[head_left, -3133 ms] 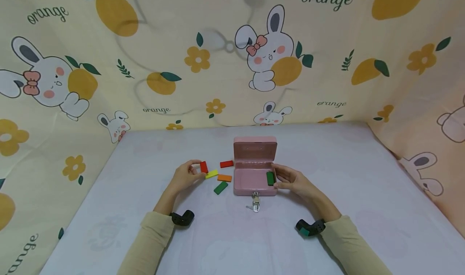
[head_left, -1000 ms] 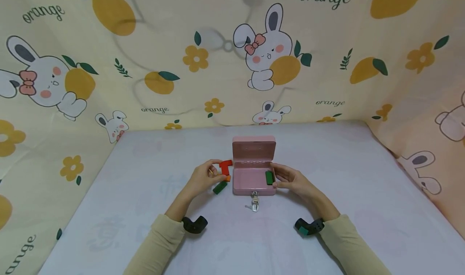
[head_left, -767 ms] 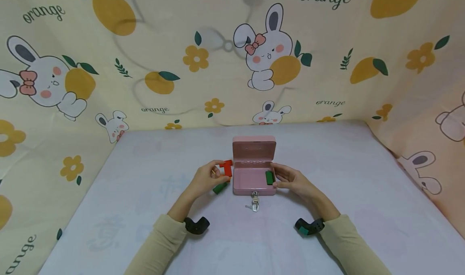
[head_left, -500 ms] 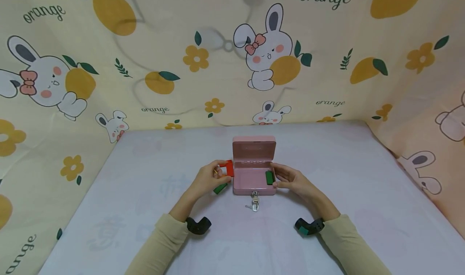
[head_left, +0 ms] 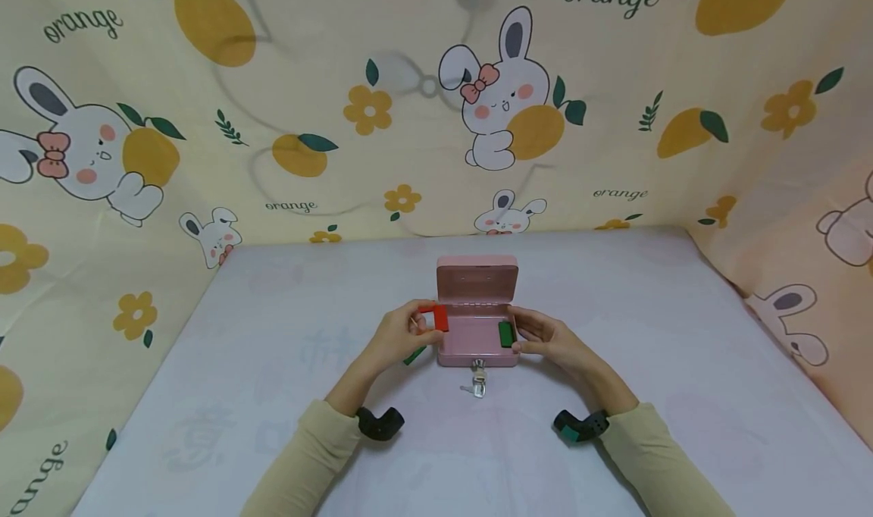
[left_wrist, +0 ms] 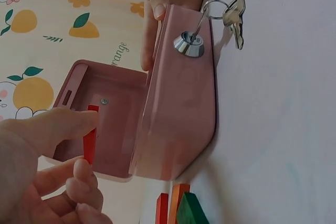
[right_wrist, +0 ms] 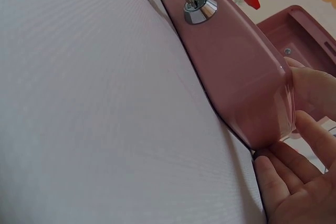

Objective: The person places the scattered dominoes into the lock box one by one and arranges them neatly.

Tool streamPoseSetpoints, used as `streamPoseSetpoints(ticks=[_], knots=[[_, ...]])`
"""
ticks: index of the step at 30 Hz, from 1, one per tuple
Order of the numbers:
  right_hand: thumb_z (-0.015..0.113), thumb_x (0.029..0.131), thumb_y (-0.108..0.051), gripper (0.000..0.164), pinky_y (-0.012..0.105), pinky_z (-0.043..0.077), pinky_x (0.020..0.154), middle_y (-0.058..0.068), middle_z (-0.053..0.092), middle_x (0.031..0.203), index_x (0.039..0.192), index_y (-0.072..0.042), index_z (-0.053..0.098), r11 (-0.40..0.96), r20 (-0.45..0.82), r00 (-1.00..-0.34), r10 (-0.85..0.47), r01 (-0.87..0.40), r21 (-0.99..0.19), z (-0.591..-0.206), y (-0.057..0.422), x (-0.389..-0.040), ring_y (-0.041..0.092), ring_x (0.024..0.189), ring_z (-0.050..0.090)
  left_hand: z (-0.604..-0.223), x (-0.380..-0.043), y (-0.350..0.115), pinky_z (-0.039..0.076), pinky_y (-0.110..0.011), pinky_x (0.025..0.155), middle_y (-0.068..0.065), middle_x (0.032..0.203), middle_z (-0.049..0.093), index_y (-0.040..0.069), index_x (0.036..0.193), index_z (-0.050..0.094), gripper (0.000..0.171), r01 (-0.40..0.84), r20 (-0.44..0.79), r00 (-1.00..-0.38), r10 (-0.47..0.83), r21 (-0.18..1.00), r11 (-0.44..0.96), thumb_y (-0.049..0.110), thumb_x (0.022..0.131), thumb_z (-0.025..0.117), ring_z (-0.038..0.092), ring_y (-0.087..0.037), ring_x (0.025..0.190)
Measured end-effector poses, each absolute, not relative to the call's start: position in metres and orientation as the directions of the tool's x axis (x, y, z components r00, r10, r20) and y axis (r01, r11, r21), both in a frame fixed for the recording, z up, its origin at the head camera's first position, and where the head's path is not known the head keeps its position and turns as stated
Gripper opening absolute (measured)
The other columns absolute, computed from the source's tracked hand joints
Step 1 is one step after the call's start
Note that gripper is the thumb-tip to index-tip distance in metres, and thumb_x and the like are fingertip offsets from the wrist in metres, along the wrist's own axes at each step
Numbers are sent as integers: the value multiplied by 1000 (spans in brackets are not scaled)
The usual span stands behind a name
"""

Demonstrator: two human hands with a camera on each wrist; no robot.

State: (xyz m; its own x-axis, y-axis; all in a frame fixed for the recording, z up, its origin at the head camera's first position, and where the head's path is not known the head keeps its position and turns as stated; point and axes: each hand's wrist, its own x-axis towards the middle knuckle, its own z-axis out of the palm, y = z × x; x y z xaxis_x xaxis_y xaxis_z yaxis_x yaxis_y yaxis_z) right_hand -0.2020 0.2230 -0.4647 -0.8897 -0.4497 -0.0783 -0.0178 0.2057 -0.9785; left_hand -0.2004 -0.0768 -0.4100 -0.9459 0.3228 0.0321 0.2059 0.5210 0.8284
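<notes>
Between thumb and fingertips my left hand (head_left: 402, 336) pinches a red block (head_left: 442, 318), held up at the left rim of the open pink cash box (head_left: 470, 333). A green block (head_left: 505, 333) lies inside the box by its right wall. My right hand (head_left: 552, 340) holds the box's right side, thumb at the front corner and fingers along the wall. Under my left hand a second green block (head_left: 414, 355) shows partly. The left wrist view shows it beside an orange block (left_wrist: 178, 200) and another red block (left_wrist: 161, 209), close to the box.
A key ring with keys (head_left: 479, 384) hangs from the lock at the box's front. The box lid (head_left: 477, 280) stands raised at the back. A patterned cloth (head_left: 409, 108) rises behind the white tabletop (head_left: 470, 456).
My left hand has picked up the red block from the table and carried it right to the box's left rim. My right hand has stayed at the box's right side.
</notes>
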Motion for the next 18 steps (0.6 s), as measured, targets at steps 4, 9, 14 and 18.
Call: streamPoseSetpoints(ticks=[4, 9, 14, 18], knots=[[68, 88, -16, 72, 30, 35, 111, 17, 26, 159, 150, -6, 32, 214, -81, -892, -445, -18, -977, -465, 223, -202, 40, 147, 25, -410, -199, -74, 34, -17, 56, -4, 76, 54, 4, 128, 57, 50, 225, 43, -937, 346, 832, 507, 12, 82, 74, 44, -10, 65], [69, 88, -15, 72, 27, 36, 110, 17, 27, 159, 149, -7, 33, 223, -77, -895, -439, -26, -975, -466, 223, -202, 40, 147, 26, -409, -199, -70, 34, -17, 54, -4, 76, 54, 4, 130, 55, 51, 219, 26, -932, 362, 834, 506, 13, 83, 74, 43, -10, 64], [70, 87, -16, 73, 25, 37, 109, 17, 28, 158, 149, -8, 33, 221, -75, -897, -435, -25, -975, -466, 223, -202, 39, 147, 26, -410, -199, -66, 33, -18, 53, -5, 77, 54, 4, 130, 56, 52, 228, 29, -931, 363, 824, 519, 13, 83, 74, 43, -11, 64], [70, 87, -16, 73, 26, 37, 109, 16, 28, 158, 149, -8, 33, 222, -77, -898, -434, -23, -975, -466, 222, -202, 40, 147, 26, -412, -199, -62, 33, -17, 53, -5, 76, 53, 5, 128, 58, 50, 254, 52, -927, 372, 818, 516, 12, 82, 75, 43, -10, 62]])
